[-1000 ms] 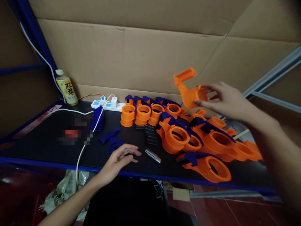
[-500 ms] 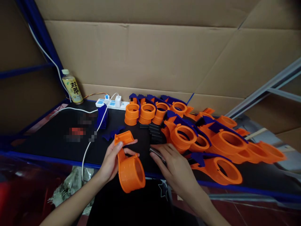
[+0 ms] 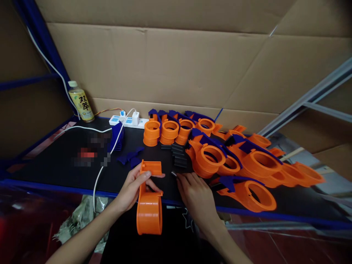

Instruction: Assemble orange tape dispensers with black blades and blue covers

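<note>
My left hand [image 3: 132, 187] is closed on the handle of an orange tape dispenser body [image 3: 150, 216], its ring hanging down and its flat plate upward. My right hand [image 3: 196, 194], palm down over the table's front edge, pinches a small dark strip [image 3: 173, 173] with a shiny end; the fingers cover most of it. Just beyond lie several black strips [image 3: 179, 156] in a row. Blue plastic pieces [image 3: 130, 157] are on the table past my left hand, and a blue stack [image 3: 117, 136] stands behind them.
Orange and blue tape dispensers [image 3: 210, 156] crowd the table's right side and back. A white power strip [image 3: 128, 121] lies by the cardboard wall, its white cable [image 3: 99, 179] crossing the left side and hanging over the front edge. A drink bottle [image 3: 82, 102] stands back left.
The orange body in my left hand has turned, so its ring now faces more sideways. My right hand has drawn slightly left and down, still pinching the dark strip. The view has shifted a little.
</note>
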`<move>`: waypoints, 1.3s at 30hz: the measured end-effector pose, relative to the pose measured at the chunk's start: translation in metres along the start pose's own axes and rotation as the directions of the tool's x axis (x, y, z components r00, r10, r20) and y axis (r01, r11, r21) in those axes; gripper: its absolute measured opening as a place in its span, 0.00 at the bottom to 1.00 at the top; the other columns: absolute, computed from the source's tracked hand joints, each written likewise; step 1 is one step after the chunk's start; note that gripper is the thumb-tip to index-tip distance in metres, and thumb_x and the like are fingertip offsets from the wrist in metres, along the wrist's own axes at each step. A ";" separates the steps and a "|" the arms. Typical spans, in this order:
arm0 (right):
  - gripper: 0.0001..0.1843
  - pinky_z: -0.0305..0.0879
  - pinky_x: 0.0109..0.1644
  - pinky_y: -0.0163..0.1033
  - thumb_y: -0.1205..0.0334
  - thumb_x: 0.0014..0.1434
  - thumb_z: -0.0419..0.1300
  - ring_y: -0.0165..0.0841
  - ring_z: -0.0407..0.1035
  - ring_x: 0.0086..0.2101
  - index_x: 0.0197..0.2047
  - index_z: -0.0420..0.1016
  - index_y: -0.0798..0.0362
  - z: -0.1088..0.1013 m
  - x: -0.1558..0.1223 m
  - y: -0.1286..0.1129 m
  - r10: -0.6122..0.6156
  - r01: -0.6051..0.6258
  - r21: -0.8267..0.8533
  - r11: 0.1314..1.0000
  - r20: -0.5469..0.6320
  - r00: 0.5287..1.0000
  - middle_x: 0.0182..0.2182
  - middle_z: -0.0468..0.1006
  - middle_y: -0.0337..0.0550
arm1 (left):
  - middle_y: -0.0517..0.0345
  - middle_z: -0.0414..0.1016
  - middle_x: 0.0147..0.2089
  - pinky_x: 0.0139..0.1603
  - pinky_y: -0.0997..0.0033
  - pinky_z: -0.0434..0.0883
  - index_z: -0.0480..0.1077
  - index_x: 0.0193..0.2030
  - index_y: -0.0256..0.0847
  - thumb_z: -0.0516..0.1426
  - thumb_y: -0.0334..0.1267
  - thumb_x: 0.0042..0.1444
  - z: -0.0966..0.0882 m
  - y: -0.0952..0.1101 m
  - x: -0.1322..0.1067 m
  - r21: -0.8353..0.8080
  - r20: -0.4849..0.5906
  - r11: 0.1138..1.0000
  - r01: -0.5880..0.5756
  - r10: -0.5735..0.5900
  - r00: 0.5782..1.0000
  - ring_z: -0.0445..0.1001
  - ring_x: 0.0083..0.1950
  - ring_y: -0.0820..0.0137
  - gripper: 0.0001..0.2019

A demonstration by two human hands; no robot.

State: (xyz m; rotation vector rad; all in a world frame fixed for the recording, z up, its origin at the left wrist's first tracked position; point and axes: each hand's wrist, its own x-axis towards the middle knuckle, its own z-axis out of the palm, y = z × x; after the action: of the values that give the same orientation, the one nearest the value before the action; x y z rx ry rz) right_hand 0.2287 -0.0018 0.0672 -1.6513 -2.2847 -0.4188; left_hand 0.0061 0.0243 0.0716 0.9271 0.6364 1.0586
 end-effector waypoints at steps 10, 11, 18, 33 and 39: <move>0.13 0.63 0.39 0.40 0.59 0.71 0.54 0.36 0.71 0.35 0.38 0.78 0.52 0.006 -0.005 0.006 0.108 -0.088 0.185 0.979 -0.102 0.989 0.33 0.77 0.45 | 0.37 0.82 0.52 0.29 0.71 0.76 0.68 0.55 0.36 0.61 0.47 0.62 0.000 -0.001 0.001 0.063 0.018 0.998 0.002 -0.003 1.000 0.84 0.31 0.61 0.20; 0.14 0.63 0.38 0.39 0.59 0.71 0.54 0.36 0.71 0.35 0.37 0.77 0.52 0.007 -0.005 0.006 0.126 -0.103 0.199 0.975 -0.107 0.986 0.32 0.76 0.45 | 0.37 0.82 0.51 0.31 0.69 0.77 0.68 0.54 0.36 0.61 0.47 0.61 0.000 -0.001 0.001 0.059 0.020 0.998 0.000 -0.001 1.000 0.84 0.30 0.61 0.20; 0.14 0.65 0.36 0.39 0.53 0.69 0.57 0.36 0.74 0.37 0.38 0.80 0.50 0.003 -0.001 0.007 0.194 -0.165 0.308 0.937 -0.063 0.979 0.35 0.79 0.43 | 0.37 0.81 0.53 0.34 0.67 0.78 0.69 0.54 0.36 0.61 0.46 0.62 0.000 -0.001 0.002 0.086 0.042 0.996 -0.010 0.006 0.999 0.84 0.32 0.61 0.19; 0.11 0.72 0.40 0.40 0.58 0.67 0.59 0.35 0.74 0.39 0.46 0.84 0.46 -0.030 0.038 -0.013 0.033 0.072 0.618 0.783 -0.157 0.987 0.36 0.80 0.45 | 0.56 0.80 0.24 0.23 0.77 0.70 0.75 0.51 0.35 0.64 0.45 0.59 0.000 0.000 0.001 0.244 0.096 0.970 0.015 -0.040 0.995 0.79 0.23 0.67 0.18; 0.12 0.71 0.40 0.41 0.58 0.68 0.58 0.36 0.73 0.40 0.47 0.83 0.47 -0.024 0.037 -0.017 0.019 0.079 0.559 0.826 -0.168 0.986 0.37 0.79 0.45 | 0.57 0.79 0.24 0.21 0.79 0.70 0.75 0.51 0.35 0.63 0.46 0.60 0.001 0.000 0.000 0.239 0.095 0.971 0.020 -0.044 0.995 0.78 0.21 0.69 0.18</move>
State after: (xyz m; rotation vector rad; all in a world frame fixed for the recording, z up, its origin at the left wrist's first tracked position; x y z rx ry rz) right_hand 0.2032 0.0161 0.1028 -1.2259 -2.0384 0.1170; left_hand 0.0068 0.0241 0.0725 1.1668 0.7031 0.9139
